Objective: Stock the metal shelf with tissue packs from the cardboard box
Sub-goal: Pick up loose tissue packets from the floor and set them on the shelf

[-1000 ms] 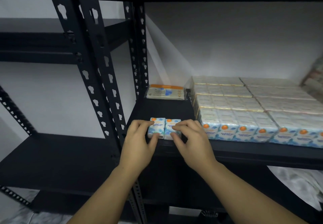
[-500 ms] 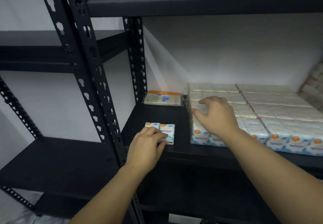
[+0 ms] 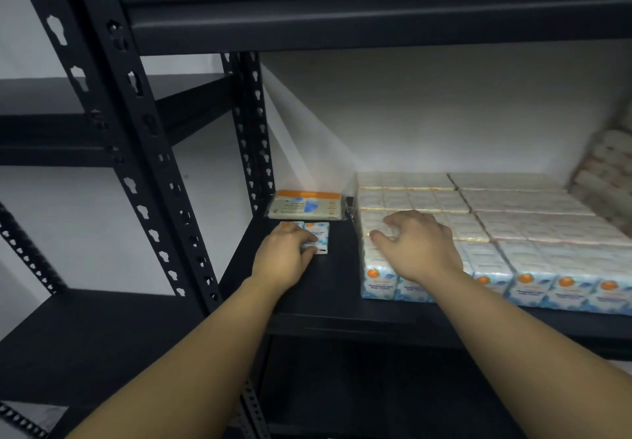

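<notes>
Head view: a black metal shelf (image 3: 318, 305) fills the scene, its slotted upright (image 3: 150, 178) rising at the near left. The left hand (image 3: 285, 259) lies palm-down on two small tissue packs (image 3: 319, 236) that sit side by side and flat on the shelf board — its fingers are pressed together over their near ends. Just beyond the pair, at the far left corner, a larger wrapped tissue pack with an orange strip (image 3: 306, 205) lies against the wall. To the right, a wide block of tissue packs (image 3: 533, 233) covers the board in rows, orange dots on its near faces. The right hand (image 3: 419, 245) rests on top of the block's near left corner, fingers slightly spread and curled onto the wrapping — gripping nothing.
</notes>
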`<state>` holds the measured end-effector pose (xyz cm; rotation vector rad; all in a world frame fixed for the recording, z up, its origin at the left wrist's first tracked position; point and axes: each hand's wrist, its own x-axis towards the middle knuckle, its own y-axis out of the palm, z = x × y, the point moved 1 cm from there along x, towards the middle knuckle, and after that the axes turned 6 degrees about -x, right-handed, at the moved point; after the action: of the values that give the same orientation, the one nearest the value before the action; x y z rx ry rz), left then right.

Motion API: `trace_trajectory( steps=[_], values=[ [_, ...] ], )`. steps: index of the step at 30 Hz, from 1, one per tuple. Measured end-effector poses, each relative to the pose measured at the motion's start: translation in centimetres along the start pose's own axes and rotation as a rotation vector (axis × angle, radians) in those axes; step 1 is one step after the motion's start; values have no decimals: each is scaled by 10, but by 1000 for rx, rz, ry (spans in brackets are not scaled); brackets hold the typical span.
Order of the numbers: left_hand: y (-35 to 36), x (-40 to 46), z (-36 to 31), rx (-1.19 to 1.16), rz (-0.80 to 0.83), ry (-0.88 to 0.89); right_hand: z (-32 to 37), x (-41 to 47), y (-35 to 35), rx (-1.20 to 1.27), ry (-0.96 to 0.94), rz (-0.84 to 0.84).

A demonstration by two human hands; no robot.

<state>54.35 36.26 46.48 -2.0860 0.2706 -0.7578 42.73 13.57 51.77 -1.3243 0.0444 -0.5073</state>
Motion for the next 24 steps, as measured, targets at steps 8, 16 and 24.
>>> trace_trajectory(
  steps=[8,16,24],
  values=[
    [2,11,3,16,20,-18,-1,2,2,-15,9,-14],
    [3,6,10,24,31,-28,0,2,2,-10,19,-13],
    [3,7,8,53,33,1,0,1,2,-12,22,-20]
  ],
)
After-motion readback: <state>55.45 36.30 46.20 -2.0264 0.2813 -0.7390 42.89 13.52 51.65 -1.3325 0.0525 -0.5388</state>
